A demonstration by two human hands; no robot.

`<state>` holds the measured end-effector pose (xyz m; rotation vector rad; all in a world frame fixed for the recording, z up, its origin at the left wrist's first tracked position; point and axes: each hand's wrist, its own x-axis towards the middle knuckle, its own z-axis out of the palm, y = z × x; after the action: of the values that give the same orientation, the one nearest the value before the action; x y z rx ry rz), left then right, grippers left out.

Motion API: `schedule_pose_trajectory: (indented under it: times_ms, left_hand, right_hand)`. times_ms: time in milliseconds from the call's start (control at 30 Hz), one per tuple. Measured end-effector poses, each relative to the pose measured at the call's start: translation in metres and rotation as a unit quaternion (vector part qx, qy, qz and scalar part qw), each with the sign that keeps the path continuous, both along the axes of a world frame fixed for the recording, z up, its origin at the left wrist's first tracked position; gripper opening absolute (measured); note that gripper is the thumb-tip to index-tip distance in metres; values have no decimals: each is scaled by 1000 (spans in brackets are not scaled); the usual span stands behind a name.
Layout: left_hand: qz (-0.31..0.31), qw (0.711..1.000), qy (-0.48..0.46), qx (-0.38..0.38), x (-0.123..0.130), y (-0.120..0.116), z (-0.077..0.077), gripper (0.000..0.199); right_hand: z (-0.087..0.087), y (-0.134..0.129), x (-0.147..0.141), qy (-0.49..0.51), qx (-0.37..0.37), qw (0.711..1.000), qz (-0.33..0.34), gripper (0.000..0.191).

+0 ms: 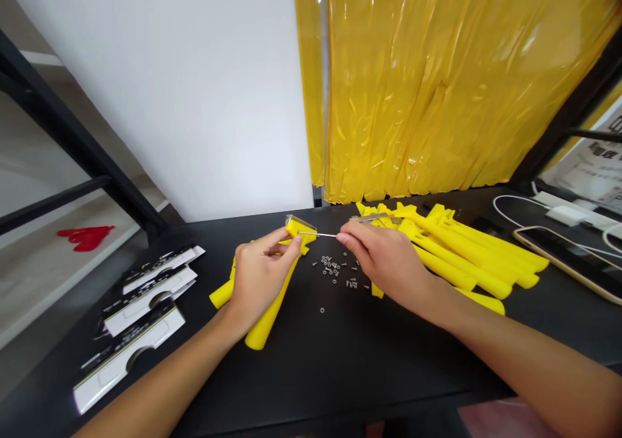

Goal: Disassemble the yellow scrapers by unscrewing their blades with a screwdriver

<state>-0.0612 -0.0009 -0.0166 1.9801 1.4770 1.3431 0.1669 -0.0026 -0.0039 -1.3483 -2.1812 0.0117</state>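
Note:
My left hand (262, 266) is closed around a yellow plastic tool (272, 308) with a long round handle and a wider head, perhaps a scraper. A clear or shiny strip (302, 223) edges that head. In my right hand (376, 253) is a screwdriver (326, 234); its thin metal shaft points left and the tip meets the yellow head. Its grip is hidden by my fingers. Small loose screws (352, 283) and nuts (330, 266) lie on the black table between my hands. Another yellow piece (222, 293) lies partly hidden behind my left hand.
Several yellow handles (466, 250) are piled at the right, with a thin metal strip (372, 218) by them. White-and-black packages (131, 354) lie at the left. A phone (573, 256), white cables and a power strip (568, 210) are far right. A yellow plastic curtain (418, 88) hangs behind.

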Motion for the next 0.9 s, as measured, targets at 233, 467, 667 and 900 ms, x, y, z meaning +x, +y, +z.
schedule_pose_trajectory:
  times_ms: [233,467,667,900]
  left_hand:
    - [-5,999,-38,-37,3,2,0,19]
    - [0,1000,-4,-23,0,2,0,18]
    - [-14,1000,27,6,1,2,-6,18]
    - [-16,1000,24,4,4,-3,-1,18]
  right_hand:
    - [-1,2,1,-4,-6,1000,11,22]
    - [-5,-3,-4,-51,55,997,-4,30]
    - [1,-3,-1,-6,-3,1000,25,32]
    - [6,-2,-2,87,-115,989,38,40]
